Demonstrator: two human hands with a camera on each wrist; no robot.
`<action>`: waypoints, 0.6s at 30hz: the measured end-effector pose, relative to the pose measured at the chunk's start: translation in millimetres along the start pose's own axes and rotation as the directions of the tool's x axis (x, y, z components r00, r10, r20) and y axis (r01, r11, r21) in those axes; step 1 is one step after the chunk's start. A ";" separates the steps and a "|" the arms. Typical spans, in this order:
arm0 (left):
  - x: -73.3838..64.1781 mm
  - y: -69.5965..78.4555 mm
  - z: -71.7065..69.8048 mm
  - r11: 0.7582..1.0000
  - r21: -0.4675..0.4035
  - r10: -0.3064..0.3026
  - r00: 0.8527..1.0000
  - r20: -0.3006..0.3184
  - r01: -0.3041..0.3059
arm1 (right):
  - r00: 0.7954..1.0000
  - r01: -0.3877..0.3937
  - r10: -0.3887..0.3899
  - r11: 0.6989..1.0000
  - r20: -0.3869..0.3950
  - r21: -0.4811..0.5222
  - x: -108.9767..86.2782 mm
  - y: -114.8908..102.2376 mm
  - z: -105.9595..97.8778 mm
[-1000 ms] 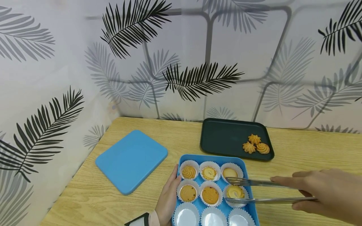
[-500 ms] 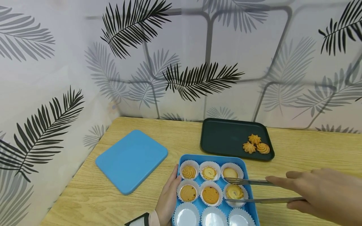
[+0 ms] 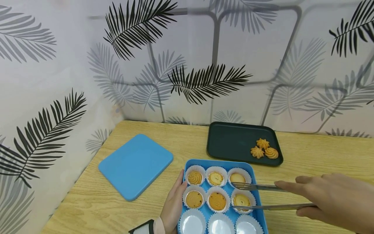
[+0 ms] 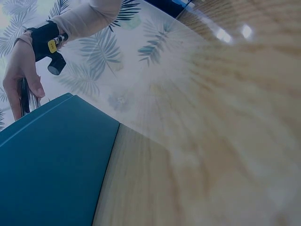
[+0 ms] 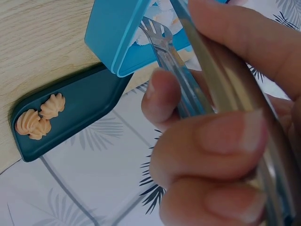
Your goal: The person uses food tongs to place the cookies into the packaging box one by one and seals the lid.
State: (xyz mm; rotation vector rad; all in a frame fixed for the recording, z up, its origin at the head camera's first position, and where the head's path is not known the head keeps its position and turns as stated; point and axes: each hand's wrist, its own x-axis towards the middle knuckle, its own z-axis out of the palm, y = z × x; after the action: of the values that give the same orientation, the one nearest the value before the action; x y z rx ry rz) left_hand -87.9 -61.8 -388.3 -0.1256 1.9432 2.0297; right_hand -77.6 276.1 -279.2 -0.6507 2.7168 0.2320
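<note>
Lying along the left wall of the blue box point(image 3: 255, 182), my left hand point(image 3: 172, 203) touches its rim with straight fingers. My right hand point(image 3: 330, 196) grips metal tongs point(image 3: 271, 188) from the right side. The tong arms stand apart over the box, one tip on each side of a pale round cookie point(image 3: 241, 200). That cookie sits inside a white paper cup point(image 3: 251, 208) in the middle row, at the right. In the right wrist view, curled fingers point(image 5: 211, 146) wrap round the tongs. The left wrist view shows the box's outer wall point(image 4: 56, 155), not the left hand.
Other cookies point(image 3: 217, 201) fill cups in the back two rows; the front-row cups point(image 3: 193, 224) hold none. Behind the box, a dark tray point(image 3: 228, 143) carries three piped cookies point(image 3: 263, 148). A blue lid point(image 3: 135, 165) lies to the left on the wooden table point(image 3: 87, 208).
The pale cookie between the tong arms has dropped lower into its paper cup, and the arms have spread slightly. My right hand has shifted a little left. My left hand and the box stay put.
</note>
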 end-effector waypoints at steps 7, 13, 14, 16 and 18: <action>0.4 -0.3 -0.7 1.000 -0.011 -0.007 1.000 0.012 0.007 | 1.000 0.010 -0.008 0.996 -0.026 0.093 -5.1 13.2 -1.2; 1.4 0.1 -0.7 0.999 -0.031 -0.028 0.999 0.025 0.029 | 0.988 0.043 -0.026 0.993 -0.153 0.111 -8.1 24.9 -5.4; 1.4 0.2 -0.6 0.999 -0.031 -0.029 0.999 0.025 0.030 | 0.985 0.039 -0.019 0.992 -0.170 0.118 -7.8 26.6 -6.4; 1.3 0.3 -0.5 0.999 -0.030 -0.029 0.999 0.025 0.030 | 0.980 0.032 -0.003 0.989 -0.200 0.142 -6.3 29.7 -7.9; 1.1 0.2 -0.4 0.999 -0.029 -0.025 0.999 0.026 0.026 | 0.971 0.039 0.001 0.986 -0.239 0.165 -4.4 33.4 -8.4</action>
State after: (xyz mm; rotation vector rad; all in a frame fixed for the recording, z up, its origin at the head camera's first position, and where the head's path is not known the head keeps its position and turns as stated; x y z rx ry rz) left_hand -89.1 -62.0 -388.4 -0.1298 1.8872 2.0342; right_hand -91.8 305.4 -267.1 -0.6941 2.9144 -0.0873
